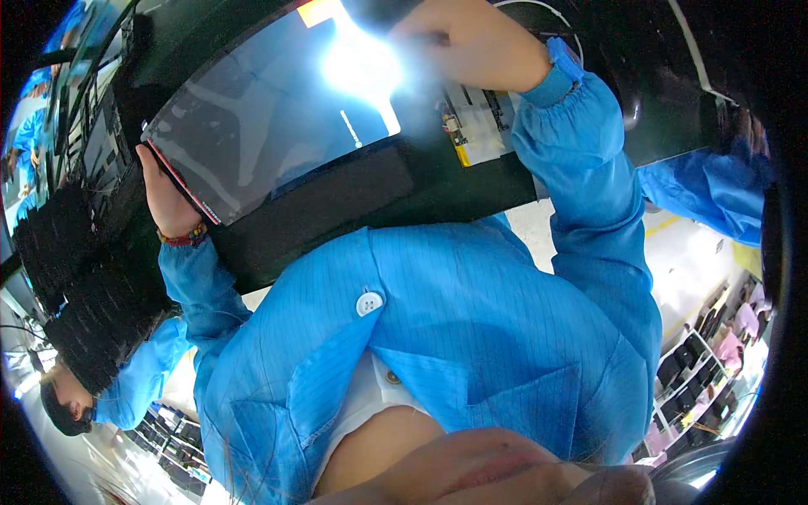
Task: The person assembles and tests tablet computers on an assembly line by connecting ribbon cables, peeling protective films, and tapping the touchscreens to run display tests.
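A flat, dark glossy screen panel [261, 118] lies tilted across the dark work surface, with a red-edged left side. My left hand [171, 198] wraps round that left edge; its fingers are partly hidden by the panel. Strong white glare covers the panel's right part. Beside this glare, over the panel's upper right, is my right hand [480, 46]. Its fingers look curled together, but their tips are blurred and washed out, so what they hold cannot be made out. A light-coloured part with yellow edging and small circuitry [484, 126] lies below my right wrist.
A black padded strip [353, 181] runs along the panel's near side. Stacked black pieces [63, 244] stand at the left. A co-worker in blue [139, 379] is at the lower left, and another blue sleeve [707, 194] shows at the right. A white cable [551, 13] curves behind my right wrist.
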Demonstrator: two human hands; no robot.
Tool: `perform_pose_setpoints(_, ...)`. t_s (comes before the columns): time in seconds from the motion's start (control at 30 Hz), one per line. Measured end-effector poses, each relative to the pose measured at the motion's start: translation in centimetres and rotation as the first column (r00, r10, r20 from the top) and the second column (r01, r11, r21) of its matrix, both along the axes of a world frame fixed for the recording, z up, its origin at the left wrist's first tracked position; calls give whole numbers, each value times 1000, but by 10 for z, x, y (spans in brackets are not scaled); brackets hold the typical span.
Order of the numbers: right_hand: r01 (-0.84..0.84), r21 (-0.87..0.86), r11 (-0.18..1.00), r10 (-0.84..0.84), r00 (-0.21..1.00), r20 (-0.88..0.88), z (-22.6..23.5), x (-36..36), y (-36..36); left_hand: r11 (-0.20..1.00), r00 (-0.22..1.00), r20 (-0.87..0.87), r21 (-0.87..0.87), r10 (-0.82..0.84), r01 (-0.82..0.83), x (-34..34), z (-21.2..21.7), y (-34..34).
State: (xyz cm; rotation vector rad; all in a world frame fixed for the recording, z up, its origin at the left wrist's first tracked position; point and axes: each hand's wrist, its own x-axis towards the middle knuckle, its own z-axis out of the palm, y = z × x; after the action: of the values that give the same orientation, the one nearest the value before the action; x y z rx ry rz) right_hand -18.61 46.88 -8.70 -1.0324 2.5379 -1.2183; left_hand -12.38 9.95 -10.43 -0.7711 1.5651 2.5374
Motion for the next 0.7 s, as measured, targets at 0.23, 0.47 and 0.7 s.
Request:
perform_pose_setpoints(0.23,-59,-20,998,56,992,-113,-28,-9,-6,965,972,-160,174,-170,198,-4,-7,-13)
perform_pose_setpoints(0.47,-84,76,994,101,961,-258,-18,-3,-12,996,1000,8,89,-15,14,-1,13,13)
perform_pose_setpoints(0.7,-61,39,997,69,961,-268,-23,3,-14,977,988,-72,149,-140,149,-2,-6,-10)
